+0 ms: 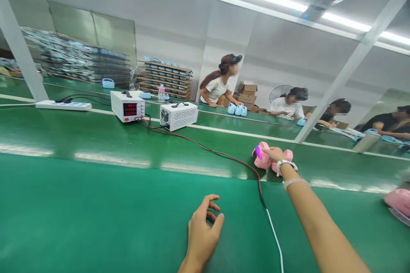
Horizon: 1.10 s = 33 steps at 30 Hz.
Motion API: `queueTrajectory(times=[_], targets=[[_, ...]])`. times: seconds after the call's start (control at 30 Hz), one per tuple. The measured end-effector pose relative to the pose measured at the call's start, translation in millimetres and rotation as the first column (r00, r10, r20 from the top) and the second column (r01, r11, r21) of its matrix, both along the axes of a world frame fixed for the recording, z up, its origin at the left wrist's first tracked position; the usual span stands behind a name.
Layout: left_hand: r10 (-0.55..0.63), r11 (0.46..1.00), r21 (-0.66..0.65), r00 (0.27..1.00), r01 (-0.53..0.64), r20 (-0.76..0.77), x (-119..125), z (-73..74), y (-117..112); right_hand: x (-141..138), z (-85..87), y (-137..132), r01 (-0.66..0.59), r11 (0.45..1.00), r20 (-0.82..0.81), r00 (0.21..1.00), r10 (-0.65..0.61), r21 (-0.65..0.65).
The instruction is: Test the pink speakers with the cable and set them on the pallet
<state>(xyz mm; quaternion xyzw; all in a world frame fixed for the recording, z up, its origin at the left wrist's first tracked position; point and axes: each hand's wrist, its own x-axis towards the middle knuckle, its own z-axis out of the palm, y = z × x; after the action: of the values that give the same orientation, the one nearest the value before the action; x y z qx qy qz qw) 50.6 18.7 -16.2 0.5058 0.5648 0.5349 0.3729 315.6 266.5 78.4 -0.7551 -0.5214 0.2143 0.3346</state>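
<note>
My right grip (274, 153) is stretched forward, fingers on the pink item (264, 162); I cannot tell whether they clamp it. My left grip (203, 230) is over the near desk (96, 213), thumb apart from the curled fingers. The item sits on the green belt (96, 136) just beyond the desk's far edge, with the pale rail (243, 133) behind it and the foot of the slanting post (346, 72) near on the right. A broad green stretch runs from my left grip to the left side of my view; on the right, my forearm crosses the desk between the white lead (272, 228) and another pink piece (399, 202).

The item is smooth and rounded, a purple glow (259, 152) on its left face; more pink lobes show beside my wrist, whether joined I cannot tell. The belt is glossy, streaked with reflected light; the desk looks duller. A thin red cord (224, 154) curves from the display box (117, 106) past the item's left to a dark sleeve (263, 201) on the lead. That box and the vented box (182, 116) are 2 white, straight-edged cases with black handles.
</note>
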Motion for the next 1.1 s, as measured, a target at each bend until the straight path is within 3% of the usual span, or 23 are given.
queueTrajectory(times=[0.2, 0.27, 0.37, 0.4, 0.47, 0.53, 0.57, 0.6, 0.73, 0.87, 0.97, 1.1], targets=[[-0.061, 0.998, -0.03, 0.997, 0.06, -0.037, -1, 2.8, 1, -2, -9.3, -7, 0.067, 0.987, 0.039, 0.997, -0.074, 0.147], [-0.082, 0.996, -0.036, 0.995, 0.08, -0.051, -2, 1.8, 3, -7, -9.1, -27, -0.004, 0.984, 0.048, 0.999, -0.004, 0.176], [-0.068, 0.998, -0.021, 0.996, 0.067, -0.059, -2, 1.5, 4, -10, -7.6, -76, -0.257, 0.961, 0.046, 0.966, 0.254, 0.105], [-0.061, 0.998, -0.011, 0.996, 0.061, -0.06, -1, 1.8, 4, -9, -6.4, -96, -0.362, 0.931, 0.031, 0.932, 0.361, 0.041], [-0.051, 0.999, 0.016, 0.997, 0.052, -0.055, -1, 2.2, 4, -2, -2.8, -136, -0.555, 0.817, -0.027, 0.829, 0.558, -0.157], [-0.049, 0.998, 0.047, 0.998, 0.051, -0.033, -1, 1.5, 5, 8, 1.5, -171, -0.645, 0.681, -0.087, 0.745, 0.661, -0.348], [-0.052, 0.997, 0.062, 0.999, 0.053, -0.015, -1, 0.7, 5, 13, 3.5, -185, -0.652, 0.642, -0.1, 0.729, 0.678, -0.404], [-0.058, 0.996, 0.073, 0.998, 0.058, 0.009, -1, -0.5, 6, 19, 5.3, -198, -0.638, 0.64, -0.092, 0.735, 0.671, -0.427], [-0.089, 0.99, 0.12, 0.989, 0.076, 0.115, -3, -5.3, 9, 46, 13.0, -239, -0.551, 0.727, -0.028, 0.804, 0.594, -0.409], [-0.102, 0.984, 0.16, 0.982, 0.076, 0.158, -4, -6.1, 6, 63, 24.2, -264, -0.568, 0.711, -0.037, 0.791, 0.611, -0.415], [-0.114, 0.983, 0.157, 0.982, 0.09, 0.151, -4, -4.4, 4, 59, 28.0, -256, -0.541, 0.759, 0.006, 0.813, 0.582, -0.362], [-0.126, 0.985, 0.132, 0.987, 0.113, 0.098, -4, -1.4, 4, 36, 26.2, -202, -0.554, 0.821, -0.056, 0.832, 0.552, -0.138]])
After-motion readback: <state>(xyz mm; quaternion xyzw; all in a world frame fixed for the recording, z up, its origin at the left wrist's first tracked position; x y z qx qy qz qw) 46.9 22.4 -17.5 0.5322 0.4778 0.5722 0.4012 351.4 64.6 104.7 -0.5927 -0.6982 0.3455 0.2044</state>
